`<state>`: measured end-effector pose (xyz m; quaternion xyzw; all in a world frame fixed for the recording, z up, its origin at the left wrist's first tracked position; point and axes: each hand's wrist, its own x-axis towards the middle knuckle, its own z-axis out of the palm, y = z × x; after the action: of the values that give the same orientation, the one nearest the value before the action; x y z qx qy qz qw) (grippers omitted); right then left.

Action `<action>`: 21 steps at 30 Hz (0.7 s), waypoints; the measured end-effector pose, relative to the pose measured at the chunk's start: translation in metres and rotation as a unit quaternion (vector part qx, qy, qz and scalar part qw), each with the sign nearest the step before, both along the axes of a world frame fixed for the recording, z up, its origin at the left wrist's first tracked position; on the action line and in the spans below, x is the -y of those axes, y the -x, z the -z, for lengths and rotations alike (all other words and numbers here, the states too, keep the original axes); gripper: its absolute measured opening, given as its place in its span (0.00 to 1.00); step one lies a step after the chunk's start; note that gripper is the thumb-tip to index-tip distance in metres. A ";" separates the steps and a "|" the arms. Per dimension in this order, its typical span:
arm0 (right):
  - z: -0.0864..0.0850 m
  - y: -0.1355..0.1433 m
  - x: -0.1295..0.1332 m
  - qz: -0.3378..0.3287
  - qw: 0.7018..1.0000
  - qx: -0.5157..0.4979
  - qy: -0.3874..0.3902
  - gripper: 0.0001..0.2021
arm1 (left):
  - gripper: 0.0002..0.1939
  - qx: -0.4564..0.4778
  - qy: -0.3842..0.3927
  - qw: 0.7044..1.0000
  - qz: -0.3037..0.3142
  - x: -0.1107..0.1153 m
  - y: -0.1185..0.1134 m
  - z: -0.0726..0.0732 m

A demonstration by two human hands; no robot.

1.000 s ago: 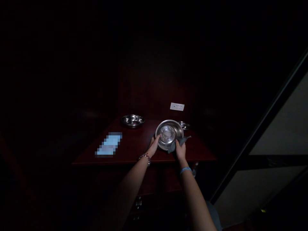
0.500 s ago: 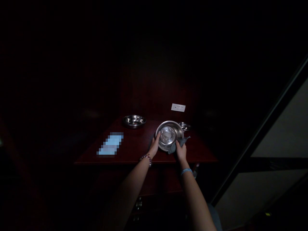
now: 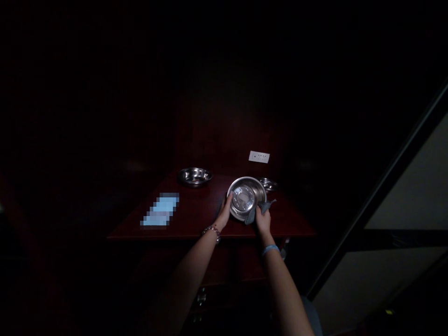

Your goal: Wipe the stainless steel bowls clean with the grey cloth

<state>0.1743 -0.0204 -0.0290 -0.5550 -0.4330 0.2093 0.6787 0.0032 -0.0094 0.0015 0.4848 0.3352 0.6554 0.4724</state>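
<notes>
A shiny steel bowl [image 3: 244,198] is tilted up over the front right of the table, its inside facing me. My left hand [image 3: 224,211] grips its left rim, thumb on the inner side and the other fingers hidden behind. A grey-blue cloth [image 3: 252,215] is pinched in my right hand [image 3: 263,218] and lies against the bowl's lower right rim. Another steel bowl [image 3: 195,176] rests upright at the back left, apart from both hands. Partly hidden behind the held bowl is a third steel dish [image 3: 269,184].
The dark red table [image 3: 206,219] ends at a front edge below my wrists. At its left lies a blurred-out light blue patch [image 3: 160,210]. A white socket plate [image 3: 259,157] is on the back wall. Surroundings are very dark; a pale panel [image 3: 402,275] stands at the right.
Both hands stay on the bowl, which has shifted only very slightly. The cloth remains at its lower right rim. Other things have not moved.
</notes>
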 end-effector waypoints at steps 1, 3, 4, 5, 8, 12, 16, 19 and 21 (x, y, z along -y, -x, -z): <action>0.000 0.000 0.000 -0.001 1.000 -0.001 -0.002 0.20 | 0.28 -0.005 -0.001 1.000 -0.002 0.001 0.000 -0.001; -0.001 0.000 0.001 -0.001 1.000 -0.005 -0.006 0.22 | 0.28 -0.017 0.002 1.000 -0.006 0.005 0.000 -0.004; -0.001 0.001 0.001 0.001 1.000 -0.009 -0.010 0.23 | 0.28 -0.023 0.005 1.000 -0.005 0.007 0.000 -0.005; -0.001 0.001 0.002 0.001 1.000 -0.012 -0.014 0.24 | 0.28 -0.030 0.007 1.000 0.001 0.008 0.000 -0.006; -0.001 0.001 0.002 -0.001 1.000 -0.016 -0.023 0.26 | 0.29 -0.048 0.001 0.999 0.022 0.011 -0.003 -0.008; 0.000 0.001 0.002 0.006 1.000 -0.016 -0.022 0.25 | 0.27 -0.062 -0.009 0.998 0.012 0.010 -0.007 -0.007; -0.002 0.001 0.003 0.012 1.000 -0.007 -0.016 0.25 | 0.22 -0.061 -0.012 0.998 0.011 0.005 -0.007 -0.003; -0.003 0.001 0.005 0.019 1.000 -0.003 -0.011 0.24 | 0.21 -0.050 -0.002 0.999 0.008 0.001 -0.007 -0.002; -0.003 0.001 0.005 0.016 1.000 -0.003 -0.013 0.24 | 0.20 -0.040 0.008 0.999 0.002 0.000 -0.007 -0.002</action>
<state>0.1728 -0.0255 -0.0258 -0.5529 -0.4248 0.1941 0.6901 0.0103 -0.0094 0.0040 0.5078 0.3577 0.6318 0.4637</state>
